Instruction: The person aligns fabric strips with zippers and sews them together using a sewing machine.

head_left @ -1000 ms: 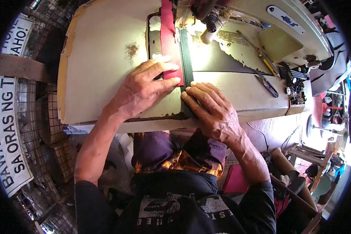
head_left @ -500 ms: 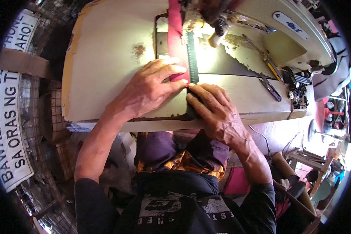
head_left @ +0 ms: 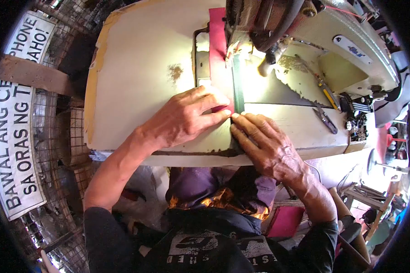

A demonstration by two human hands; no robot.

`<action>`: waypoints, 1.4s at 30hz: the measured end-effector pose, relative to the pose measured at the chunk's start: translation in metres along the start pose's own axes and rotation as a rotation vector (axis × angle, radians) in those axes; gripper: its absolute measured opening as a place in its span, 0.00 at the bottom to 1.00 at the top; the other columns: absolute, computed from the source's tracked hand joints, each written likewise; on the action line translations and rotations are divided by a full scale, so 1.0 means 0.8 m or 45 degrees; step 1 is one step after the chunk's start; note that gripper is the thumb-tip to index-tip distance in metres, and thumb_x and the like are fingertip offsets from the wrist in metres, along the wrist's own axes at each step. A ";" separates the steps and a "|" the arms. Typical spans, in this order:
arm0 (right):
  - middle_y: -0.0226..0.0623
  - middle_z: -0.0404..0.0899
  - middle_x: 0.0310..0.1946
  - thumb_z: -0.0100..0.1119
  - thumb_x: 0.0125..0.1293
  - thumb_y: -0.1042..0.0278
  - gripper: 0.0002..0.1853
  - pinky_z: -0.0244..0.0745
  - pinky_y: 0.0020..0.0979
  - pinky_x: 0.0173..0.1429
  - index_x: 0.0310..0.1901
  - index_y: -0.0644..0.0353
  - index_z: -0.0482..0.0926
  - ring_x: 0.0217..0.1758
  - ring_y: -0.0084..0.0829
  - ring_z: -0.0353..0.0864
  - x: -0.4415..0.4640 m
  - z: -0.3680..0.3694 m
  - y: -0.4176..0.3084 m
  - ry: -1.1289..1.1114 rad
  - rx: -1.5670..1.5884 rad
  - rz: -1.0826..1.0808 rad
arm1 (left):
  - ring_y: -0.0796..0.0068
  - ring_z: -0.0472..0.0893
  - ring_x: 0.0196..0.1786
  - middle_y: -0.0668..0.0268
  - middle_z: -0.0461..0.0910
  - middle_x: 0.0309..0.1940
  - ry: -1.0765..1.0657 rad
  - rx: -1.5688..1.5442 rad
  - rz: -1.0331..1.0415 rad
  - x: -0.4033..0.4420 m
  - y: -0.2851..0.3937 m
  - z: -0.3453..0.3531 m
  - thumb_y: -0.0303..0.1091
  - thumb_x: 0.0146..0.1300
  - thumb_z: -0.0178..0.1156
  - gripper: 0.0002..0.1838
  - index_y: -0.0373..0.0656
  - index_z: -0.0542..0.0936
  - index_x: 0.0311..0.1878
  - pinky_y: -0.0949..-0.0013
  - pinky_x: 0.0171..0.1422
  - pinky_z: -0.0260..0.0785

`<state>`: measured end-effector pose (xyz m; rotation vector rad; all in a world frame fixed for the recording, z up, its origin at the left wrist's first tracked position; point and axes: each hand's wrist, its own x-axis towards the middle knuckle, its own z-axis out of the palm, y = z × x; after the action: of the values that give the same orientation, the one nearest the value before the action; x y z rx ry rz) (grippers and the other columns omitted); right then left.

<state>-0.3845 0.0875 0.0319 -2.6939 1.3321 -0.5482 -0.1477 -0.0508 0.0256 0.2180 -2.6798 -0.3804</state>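
My left hand pinches the edge of a long red strip lying on the sewing table, thumb and forefinger close together near its lower end. Beside the strip runs a dark green zipper tape, its upper end under the needle area of the sewing machine. My right hand is closed on the lower end of this tape, fingertips pressed down beside my left thumb. The exact grip under the right fingers is hidden. Bright lamp light washes out the area round the presser foot.
On the right of the table lie a yellow-handled tool and thread snips. A metal slide plate is left of the red strip. A lettered sign hangs on wire mesh at left.
The view has shifted, so the table and machine appear lower and further right. Both hands keep about the same place on the red strip and zipper tape.
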 end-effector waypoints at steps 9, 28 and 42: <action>0.52 0.73 0.72 0.56 0.66 0.66 0.29 0.68 0.48 0.78 0.68 0.68 0.76 0.74 0.46 0.74 0.020 -0.001 0.031 -0.060 -0.001 0.012 | 0.60 0.82 0.59 0.64 0.84 0.52 0.080 0.040 0.043 0.020 -0.033 -0.002 0.27 0.60 0.67 0.15 0.43 0.86 0.51 0.60 0.62 0.80; 0.38 0.74 0.74 0.62 0.68 0.62 0.29 0.74 0.45 0.68 0.71 0.58 0.76 0.69 0.41 0.78 0.066 -0.008 0.070 -0.260 -0.120 0.250 | 0.58 0.81 0.58 0.63 0.85 0.52 0.056 -0.012 0.049 0.048 -0.113 -0.012 0.26 0.60 0.68 0.16 0.44 0.89 0.52 0.57 0.66 0.78; 0.41 0.81 0.68 0.49 0.85 0.65 0.18 0.74 0.37 0.74 0.69 0.56 0.79 0.69 0.40 0.82 -0.169 -0.426 0.362 0.448 -1.095 0.940 | 0.57 0.75 0.69 0.62 0.82 0.54 0.173 0.102 -0.100 0.061 -0.136 0.007 0.35 0.68 0.69 0.09 0.41 0.87 0.47 0.53 0.75 0.66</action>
<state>-0.7976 0.0418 0.2444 -2.2911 3.0234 -0.4172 -0.1841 -0.1634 0.0071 0.3613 -2.5600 -0.2715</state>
